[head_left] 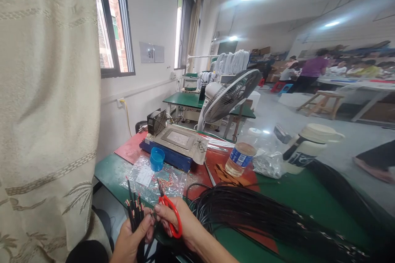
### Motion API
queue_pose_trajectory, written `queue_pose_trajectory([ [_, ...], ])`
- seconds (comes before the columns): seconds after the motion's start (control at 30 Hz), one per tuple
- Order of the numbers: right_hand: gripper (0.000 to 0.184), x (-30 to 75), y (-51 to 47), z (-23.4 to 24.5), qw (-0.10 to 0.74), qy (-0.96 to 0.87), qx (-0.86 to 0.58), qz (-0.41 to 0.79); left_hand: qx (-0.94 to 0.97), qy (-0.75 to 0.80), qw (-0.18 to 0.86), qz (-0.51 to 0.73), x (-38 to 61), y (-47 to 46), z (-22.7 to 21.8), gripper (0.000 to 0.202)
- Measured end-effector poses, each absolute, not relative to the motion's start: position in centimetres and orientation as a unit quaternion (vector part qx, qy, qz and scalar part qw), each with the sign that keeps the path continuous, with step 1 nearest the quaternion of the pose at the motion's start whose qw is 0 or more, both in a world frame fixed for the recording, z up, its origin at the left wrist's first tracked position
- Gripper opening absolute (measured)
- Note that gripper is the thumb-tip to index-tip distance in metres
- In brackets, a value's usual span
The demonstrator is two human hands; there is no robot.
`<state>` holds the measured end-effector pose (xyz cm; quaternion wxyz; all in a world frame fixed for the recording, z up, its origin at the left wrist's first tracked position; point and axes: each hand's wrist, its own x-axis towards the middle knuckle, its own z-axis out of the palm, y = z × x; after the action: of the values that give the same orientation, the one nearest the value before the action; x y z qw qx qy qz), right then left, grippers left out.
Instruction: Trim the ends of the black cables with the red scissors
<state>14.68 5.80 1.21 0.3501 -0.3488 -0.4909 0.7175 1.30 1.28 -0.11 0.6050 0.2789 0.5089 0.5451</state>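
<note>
Head view, both hands low at the near edge of the counter (296,193).

- Left hand (131,236): palm turned inward, fingers curled up, grip closed round a fistful of cable ends (135,209). Thumb lies across the front of them.
- Right hand (182,222): forearm comes in from lower right, knuckles up, fingers through the red loops of the scissors (169,203); grip closed on them. The 2 hands are touching or nearly so at the fingertips.
- Cable ends: black sheaths, long axis near upright, tips pointing up and away from me, fanned slightly. Stripped tips show small reddish cores.
- Scissors: blades point up and a little left, just beside the cable ends. I can't tell whether the blades are parted.
- Cable bundle (262,213): thick black sheaf running from the hands out to the right across the counter and looping back near the red mat (216,164).

Surface: green counter; on it a blue cup (157,158), a clear bag of small parts (148,178), a flat machine (179,139) on a blue base, a water bottle (239,158), and a white mug (305,148).

Room: patterned curtain (46,111) at left, window (114,20), fan (230,94) behind the machine, people (311,68) at far tables.
</note>
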Motion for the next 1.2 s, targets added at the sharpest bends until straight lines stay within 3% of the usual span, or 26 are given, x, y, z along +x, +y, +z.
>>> queue_pose_trajectory([
  [0.13,0.047,14.7,5.8,1.4,0.378,-0.526,-0.379,0.662,0.23,0.488,0.622,0.568,1.1,1.4,-0.5,0.048],
  [0.5,0.038,14.6,5.3,1.8,0.358,-0.545,-0.395,0.647,0.257,0.477,0.634,0.552,0.8,1.4,-1.3,0.034],
  [0.83,0.035,14.5,5.4,1.5,0.403,-0.575,-0.289,0.651,0.271,0.492,0.633,0.532,1.0,1.3,-1.0,0.035],
  [1.03,0.025,15.0,5.4,1.7,0.423,-0.701,-0.375,0.434,0.247,0.491,0.644,0.531,1.2,1.2,-0.7,0.036],
  [1.2,0.025,15.0,5.4,1.2,0.472,-0.773,-0.341,0.252,0.138,0.516,0.645,0.547,1.4,1.1,0.2,0.043],
])
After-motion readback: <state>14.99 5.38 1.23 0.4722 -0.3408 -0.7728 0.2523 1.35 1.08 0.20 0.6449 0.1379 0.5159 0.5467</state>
